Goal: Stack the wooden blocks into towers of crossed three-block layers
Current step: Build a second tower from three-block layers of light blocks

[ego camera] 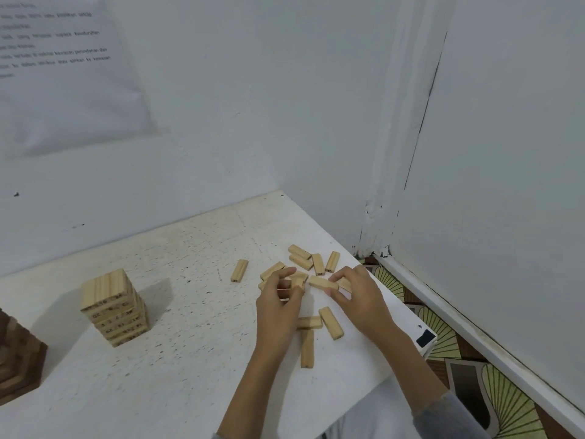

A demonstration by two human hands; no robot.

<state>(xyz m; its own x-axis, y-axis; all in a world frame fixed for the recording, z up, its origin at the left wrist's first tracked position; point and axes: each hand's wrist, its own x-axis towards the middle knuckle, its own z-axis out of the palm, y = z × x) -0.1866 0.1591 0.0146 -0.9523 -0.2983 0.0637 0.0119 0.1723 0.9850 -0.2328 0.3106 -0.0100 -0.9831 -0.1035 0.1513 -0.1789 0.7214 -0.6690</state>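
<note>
At the bench left edge: dark wooden stack. Just right of it, upright: tower of crossed layers. Past the middle, lying alone: single block. Scattered by the right edge: loose blocks. Among them, left hand curled round a few blocks; right hand pinching the end of a flat block.

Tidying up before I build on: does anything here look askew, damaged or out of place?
The wall corner beside the table has a long crack and flaking paint. Loose wooden blocks lie scattered at all angles, one stray block apart from the heap. The block tower stands upright.
</note>
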